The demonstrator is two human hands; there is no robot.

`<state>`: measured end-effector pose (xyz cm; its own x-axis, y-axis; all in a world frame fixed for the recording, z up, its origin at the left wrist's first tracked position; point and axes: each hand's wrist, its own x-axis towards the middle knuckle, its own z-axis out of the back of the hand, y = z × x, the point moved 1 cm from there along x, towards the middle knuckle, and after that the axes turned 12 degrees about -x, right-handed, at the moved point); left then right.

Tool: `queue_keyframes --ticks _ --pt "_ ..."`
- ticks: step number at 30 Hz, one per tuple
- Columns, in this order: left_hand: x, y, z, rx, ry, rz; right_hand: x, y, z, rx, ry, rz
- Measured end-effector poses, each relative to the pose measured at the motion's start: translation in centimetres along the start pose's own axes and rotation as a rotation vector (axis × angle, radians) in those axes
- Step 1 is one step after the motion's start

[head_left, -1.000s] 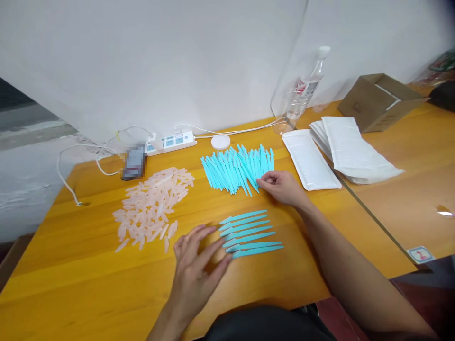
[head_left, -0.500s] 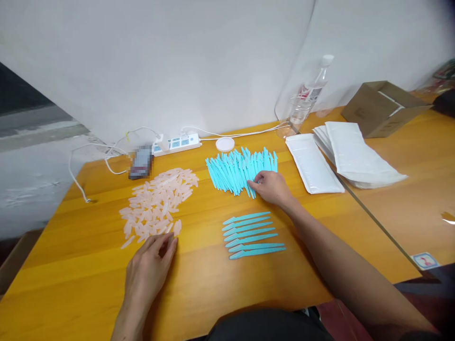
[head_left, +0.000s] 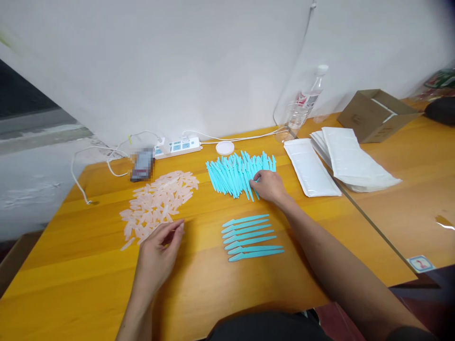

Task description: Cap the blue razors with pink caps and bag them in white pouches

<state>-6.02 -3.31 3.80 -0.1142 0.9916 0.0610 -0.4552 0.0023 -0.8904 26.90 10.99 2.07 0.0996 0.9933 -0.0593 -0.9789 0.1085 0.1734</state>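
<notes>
The left hand [head_left: 158, 253] has slid to the pink caps [head_left: 158, 201], fingers loosely curled, holding nothing visible; the right hand [head_left: 269, 186] pinches at the turquoise pile [head_left: 236, 171] on the orange table [head_left: 88, 284] by a white wall [head_left: 177, 61], the row of sticks [head_left: 250, 237] pointing toward 9 o'clock.

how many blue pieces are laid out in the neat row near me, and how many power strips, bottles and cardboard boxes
blue pieces in the neat row: 7
power strip: 1
bottle: 1
cardboard box: 1
Total: 10

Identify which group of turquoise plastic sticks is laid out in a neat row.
The small group of turquoise plastic sticks nearest the person, parallel and evenly spaced. The big turquoise pile under the right hand is jumbled.
</notes>
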Motion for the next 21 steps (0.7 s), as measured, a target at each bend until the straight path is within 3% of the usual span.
queue_keyframes --ticks 5,10,16,21 --pt "1.8 -2.0 -2.6 -0.229 0.093 0.108 -0.3 0.3 0.4 -0.049 0.002 0.031" --pt "3.6 -2.9 -4.0 -0.391 0.143 0.15 -0.5 0.3 0.2 -0.085 -0.003 0.02" --pt "4.7 -2.1 -5.0 -0.566 0.157 0.217 -1.0 0.1 1.2 -0.053 -0.031 0.029" --pt "4.7 -0.8 -5.5 -0.656 0.065 0.267 -1.5 -0.7 2.3 0.032 -0.104 0.01"
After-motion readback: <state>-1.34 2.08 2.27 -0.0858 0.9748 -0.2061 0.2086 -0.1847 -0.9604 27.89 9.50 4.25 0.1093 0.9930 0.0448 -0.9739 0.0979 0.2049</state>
